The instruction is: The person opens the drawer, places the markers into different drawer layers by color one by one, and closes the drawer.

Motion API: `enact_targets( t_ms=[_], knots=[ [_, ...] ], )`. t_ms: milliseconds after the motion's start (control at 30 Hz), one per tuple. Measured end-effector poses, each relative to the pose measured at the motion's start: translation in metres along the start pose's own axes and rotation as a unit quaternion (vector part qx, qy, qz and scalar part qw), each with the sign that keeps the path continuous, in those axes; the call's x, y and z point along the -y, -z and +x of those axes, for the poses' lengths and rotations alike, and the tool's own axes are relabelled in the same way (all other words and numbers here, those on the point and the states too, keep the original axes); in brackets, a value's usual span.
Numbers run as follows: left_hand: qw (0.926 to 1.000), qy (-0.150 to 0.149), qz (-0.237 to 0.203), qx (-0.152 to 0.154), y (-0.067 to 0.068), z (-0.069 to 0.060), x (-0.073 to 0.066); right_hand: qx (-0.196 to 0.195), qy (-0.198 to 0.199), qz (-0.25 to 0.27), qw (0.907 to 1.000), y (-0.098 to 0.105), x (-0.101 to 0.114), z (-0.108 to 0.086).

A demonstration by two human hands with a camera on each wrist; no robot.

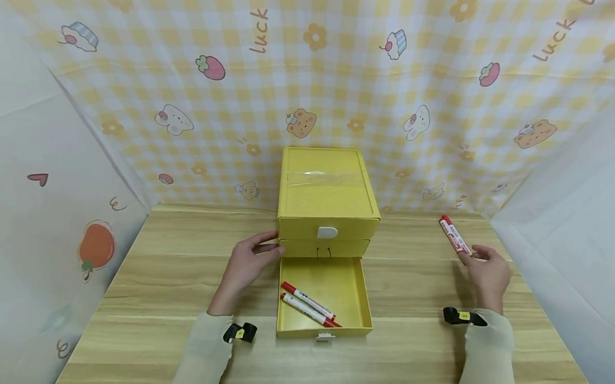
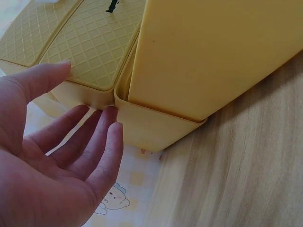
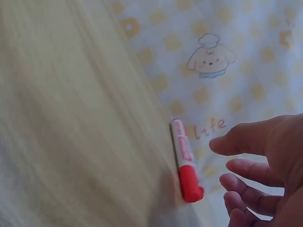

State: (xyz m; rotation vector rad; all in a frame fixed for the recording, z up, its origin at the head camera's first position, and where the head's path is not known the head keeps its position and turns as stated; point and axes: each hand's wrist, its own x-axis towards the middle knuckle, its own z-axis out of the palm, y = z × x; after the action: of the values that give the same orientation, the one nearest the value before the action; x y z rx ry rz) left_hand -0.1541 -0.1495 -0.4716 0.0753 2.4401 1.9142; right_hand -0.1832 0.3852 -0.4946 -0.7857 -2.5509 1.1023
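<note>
My left hand (image 1: pixel 242 268) touches the left side of a yellow drawer cabinet (image 1: pixel 323 197) with its fingertips. In the left wrist view its fingers are loosely bent around the cabinet's corner, without gripping. The bottom drawer (image 1: pixel 364 295) is pulled out, and two markers lie slanted inside it: one marker (image 1: pixel 307 299) above the other marker (image 1: pixel 306 310). On the right, my right hand (image 1: pixel 488 273) hovers beside a red-and-white marker (image 1: pixel 453 234) lying on the table. The right wrist view shows a gap between that marker (image 3: pixel 185 161) and the slightly bent fingers.
A wood-grain table (image 1: pixel 187 260) carries the cabinet. Behind it hangs a yellow checked cloth (image 1: pixel 318 88), with white side panels at left (image 1: pixel 36 227) and right (image 1: pixel 587 220). The upper drawer has a white handle (image 1: pixel 327 232); the middle one has black string loops (image 1: pixel 323 252).
</note>
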Motion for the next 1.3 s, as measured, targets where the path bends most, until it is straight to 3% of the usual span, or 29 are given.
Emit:
enact_targets(
  t_ms=[533,1300],
  knots=[
    [1.0,0.001,-0.002,-0.002,0.0,-0.001,-0.001,-0.004,0.0,-0.019,0.9998,-0.012,-0.019,0.009],
    [1.0,-0.001,-0.007,0.0,0.0,-0.002,-0.002,0.023,0.009,-0.057,0.9981,-0.015,-0.017,0.008]
  ],
)
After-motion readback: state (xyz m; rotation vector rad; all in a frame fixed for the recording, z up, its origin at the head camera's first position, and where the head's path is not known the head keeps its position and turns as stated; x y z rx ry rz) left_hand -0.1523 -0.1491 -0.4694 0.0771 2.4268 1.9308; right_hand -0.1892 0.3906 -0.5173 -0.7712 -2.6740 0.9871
